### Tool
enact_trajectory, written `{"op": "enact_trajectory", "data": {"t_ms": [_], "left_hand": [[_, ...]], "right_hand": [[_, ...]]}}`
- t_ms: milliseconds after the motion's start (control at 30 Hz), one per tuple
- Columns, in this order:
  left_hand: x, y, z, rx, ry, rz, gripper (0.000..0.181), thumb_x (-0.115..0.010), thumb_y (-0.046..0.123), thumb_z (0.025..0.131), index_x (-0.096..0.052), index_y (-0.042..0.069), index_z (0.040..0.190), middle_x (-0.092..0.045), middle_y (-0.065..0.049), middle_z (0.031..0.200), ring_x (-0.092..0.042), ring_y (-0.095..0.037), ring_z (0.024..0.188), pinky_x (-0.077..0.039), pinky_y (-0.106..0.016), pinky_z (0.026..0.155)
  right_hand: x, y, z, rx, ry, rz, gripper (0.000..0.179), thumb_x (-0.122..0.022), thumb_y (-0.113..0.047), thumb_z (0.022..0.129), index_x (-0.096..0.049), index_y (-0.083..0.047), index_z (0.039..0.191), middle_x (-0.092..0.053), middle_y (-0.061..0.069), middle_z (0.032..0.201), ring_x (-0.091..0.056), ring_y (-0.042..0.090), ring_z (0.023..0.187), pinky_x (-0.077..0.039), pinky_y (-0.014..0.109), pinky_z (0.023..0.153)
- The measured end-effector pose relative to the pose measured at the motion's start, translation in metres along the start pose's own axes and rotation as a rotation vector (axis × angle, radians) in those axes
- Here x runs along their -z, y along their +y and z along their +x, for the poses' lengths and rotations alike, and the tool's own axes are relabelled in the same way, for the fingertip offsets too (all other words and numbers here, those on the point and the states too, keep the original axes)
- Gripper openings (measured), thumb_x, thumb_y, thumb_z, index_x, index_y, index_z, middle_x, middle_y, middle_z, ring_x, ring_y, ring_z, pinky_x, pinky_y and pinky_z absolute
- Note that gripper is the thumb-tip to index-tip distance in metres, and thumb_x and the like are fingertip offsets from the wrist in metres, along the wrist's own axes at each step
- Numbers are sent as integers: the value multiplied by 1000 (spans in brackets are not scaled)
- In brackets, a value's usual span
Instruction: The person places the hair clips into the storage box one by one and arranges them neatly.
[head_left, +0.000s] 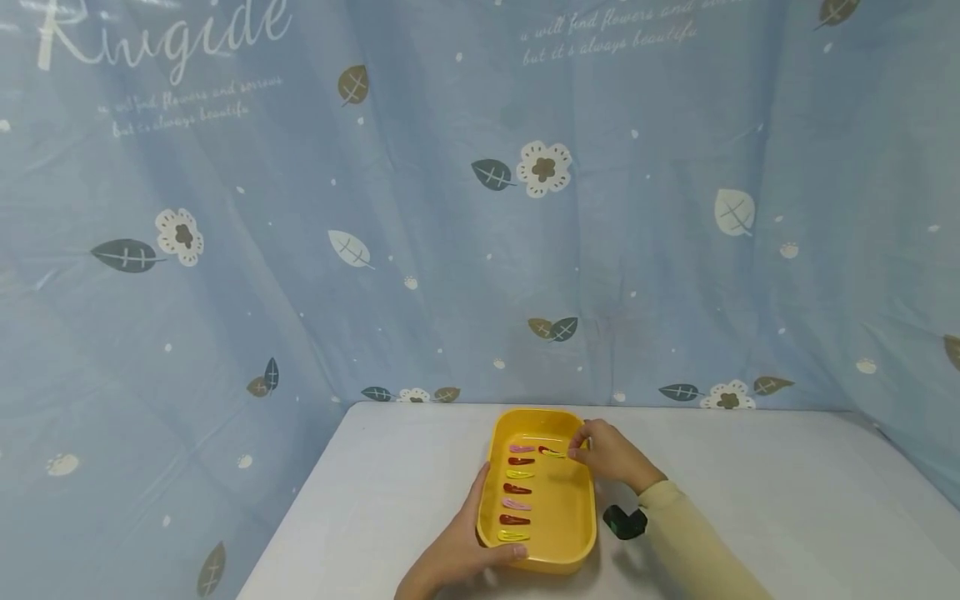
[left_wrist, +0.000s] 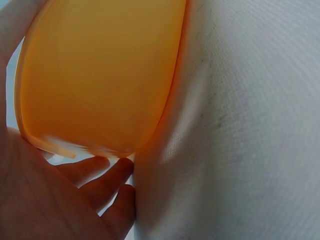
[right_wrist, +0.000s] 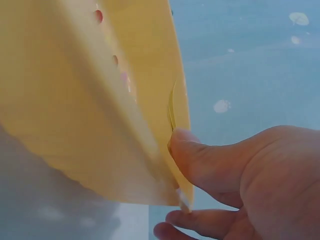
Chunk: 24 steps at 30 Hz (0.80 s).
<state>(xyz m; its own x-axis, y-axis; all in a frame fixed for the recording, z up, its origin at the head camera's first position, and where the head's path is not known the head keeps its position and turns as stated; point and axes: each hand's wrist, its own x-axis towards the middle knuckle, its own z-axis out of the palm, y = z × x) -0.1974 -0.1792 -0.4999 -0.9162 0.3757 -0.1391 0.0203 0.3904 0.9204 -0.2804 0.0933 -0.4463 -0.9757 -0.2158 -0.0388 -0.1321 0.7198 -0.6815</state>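
Observation:
A yellow plastic tray lies on the white table. Down its left side runs a column of snap hair clips, among them a pink clip, a dark red clip and a yellow clip. My left hand grips the tray's near left corner, thumb over the near rim and fingers along the outer wall. At the far right of the tray my right hand pinches another yellow hair clip between thumb and finger. Another red clip lies right beside it, partly covered.
A small dark object with green patches is beside my right wrist, right of the tray. White table surface extends on both sides. A blue patterned curtain hangs behind the table and along its left.

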Motion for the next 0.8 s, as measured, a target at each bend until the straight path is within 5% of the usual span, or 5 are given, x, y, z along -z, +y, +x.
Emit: {"op": "enact_trajectory", "data": {"t_ms": [167, 267, 367, 567, 800], "left_hand": [[0, -3, 0, 3, -13, -26, 125, -85, 41, 85, 7, 28, 167, -32, -11, 168, -54, -18, 136, -42, -41, 119], [0, -4, 0, 8, -22, -50, 124, -85, 40, 85, 8, 29, 167, -33, -10, 167, -56, -15, 132, -43, -35, 116], [0, -4, 0, 23, -24, -54, 124, -84, 41, 86, 8, 30, 167, -33, -10, 168, -55, -17, 133, -43, -40, 118], [-1, -3, 1, 57, -7, -15, 125, -84, 48, 84, 8, 31, 167, -24, -10, 172, -43, -30, 148, -35, -60, 122], [0, -2, 1, 55, -26, -85, 124, -84, 43, 85, 9, 34, 166, -28, -8, 170, -54, -18, 134, -39, -52, 120]], "right_hand": [[0, -5, 5, 26, -4, -29, 14, -73, -3, 93, -70, -5, 80, -63, 30, 138, -60, 45, 129, -45, 59, 114], [-2, -6, 7, 32, 3, -26, 13, -74, -4, 93, -68, -4, 81, -63, 30, 134, -64, 39, 112, -50, 57, 109], [-5, -6, 10, 34, 19, -24, 13, -76, -4, 91, -68, -3, 81, -64, 29, 130, -62, 35, 105, -53, 55, 104], [-10, -8, 14, -14, 11, -5, 15, -77, -3, 90, -67, -3, 79, -57, 33, 137, -58, 42, 119, -47, 59, 113], [-14, -9, 18, -3, 28, 21, 16, -79, -1, 86, -67, 0, 76, -57, 23, 114, -56, 28, 95, -55, 51, 99]]}}
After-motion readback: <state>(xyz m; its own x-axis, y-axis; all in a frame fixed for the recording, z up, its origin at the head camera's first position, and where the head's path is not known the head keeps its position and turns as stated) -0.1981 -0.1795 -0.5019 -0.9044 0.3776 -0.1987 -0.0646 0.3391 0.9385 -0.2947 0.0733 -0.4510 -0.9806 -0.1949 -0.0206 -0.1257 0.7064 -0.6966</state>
